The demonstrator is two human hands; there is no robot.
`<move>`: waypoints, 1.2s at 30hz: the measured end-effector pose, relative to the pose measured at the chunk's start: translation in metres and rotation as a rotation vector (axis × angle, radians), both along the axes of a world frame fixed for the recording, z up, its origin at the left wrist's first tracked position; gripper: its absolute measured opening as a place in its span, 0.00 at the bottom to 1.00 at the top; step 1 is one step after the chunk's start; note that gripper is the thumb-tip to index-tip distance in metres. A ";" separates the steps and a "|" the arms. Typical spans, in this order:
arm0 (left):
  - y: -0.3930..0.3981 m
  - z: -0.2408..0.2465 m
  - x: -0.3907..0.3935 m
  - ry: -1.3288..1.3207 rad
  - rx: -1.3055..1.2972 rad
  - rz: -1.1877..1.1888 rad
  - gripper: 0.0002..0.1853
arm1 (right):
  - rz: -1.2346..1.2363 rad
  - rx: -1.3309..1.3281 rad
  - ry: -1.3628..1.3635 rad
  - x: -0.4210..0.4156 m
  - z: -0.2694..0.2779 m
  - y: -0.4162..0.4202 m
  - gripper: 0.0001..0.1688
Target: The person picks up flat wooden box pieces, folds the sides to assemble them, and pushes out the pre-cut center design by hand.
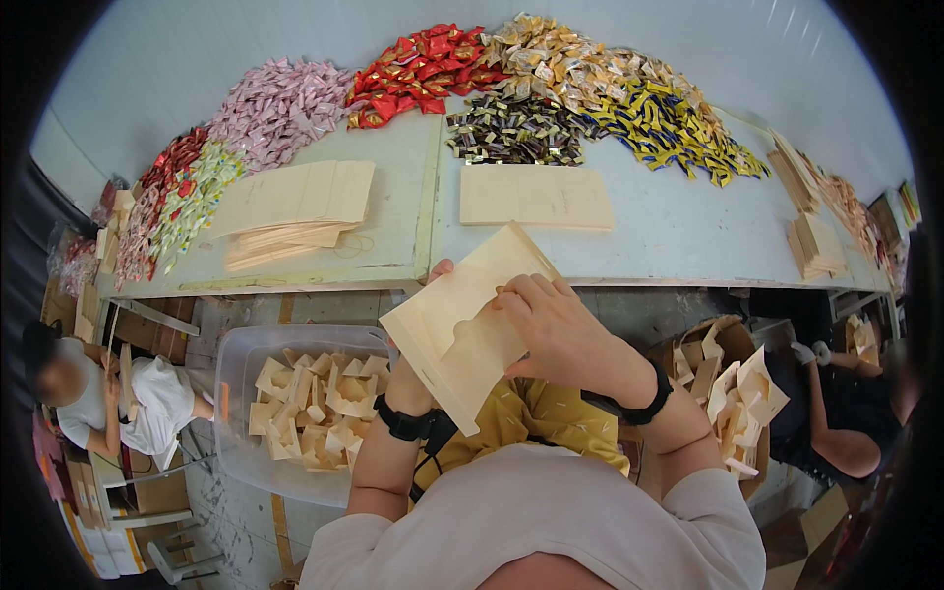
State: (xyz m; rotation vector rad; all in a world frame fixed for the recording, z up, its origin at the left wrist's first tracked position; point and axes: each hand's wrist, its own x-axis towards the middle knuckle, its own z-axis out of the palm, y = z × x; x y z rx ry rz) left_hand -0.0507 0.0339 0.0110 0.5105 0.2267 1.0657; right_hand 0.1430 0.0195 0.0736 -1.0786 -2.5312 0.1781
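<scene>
A cream card sheet (472,310), folded flat with a wavy cut line across its face, is held at a tilt above my lap. My left hand (441,270) supports it from behind; only some fingertips show past the upper left edge, the rest being hidden by the card. On the front, my right hand (554,324) has its fingers bent and pinched at the right end of the wavy cut. Beyond the card, on the white table, lie a flat stack of cream card blanks (537,196) and a second, less even stack (295,195) to the left.
Heaps of wrapped sweets line the table's back, including red (428,66), pink (280,110), dark (516,129) and yellow-blue (671,133) ones. A plastic tub (243,457) of folded card pieces stands left; a filled carton (754,483) stands right. People sit at both sides.
</scene>
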 end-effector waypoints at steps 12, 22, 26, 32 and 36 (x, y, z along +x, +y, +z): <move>0.007 -0.026 -0.001 0.078 0.128 -0.043 0.45 | -0.026 -0.225 -0.035 0.006 -0.003 0.009 0.43; -0.004 0.004 0.001 0.062 -0.122 -0.073 0.24 | 0.036 -0.167 -0.135 0.027 0.003 0.019 0.45; 0.010 -0.035 -0.002 -0.250 -0.041 -0.193 0.28 | 0.078 -0.393 -0.139 0.030 0.005 0.029 0.39; 0.014 -0.049 -0.005 -0.226 -0.077 -0.245 0.27 | 0.076 -0.481 -0.148 0.025 0.007 0.026 0.35; 0.007 -0.034 -0.009 -0.061 -0.204 -0.204 0.24 | 0.052 -0.402 -0.040 0.023 0.004 0.020 0.35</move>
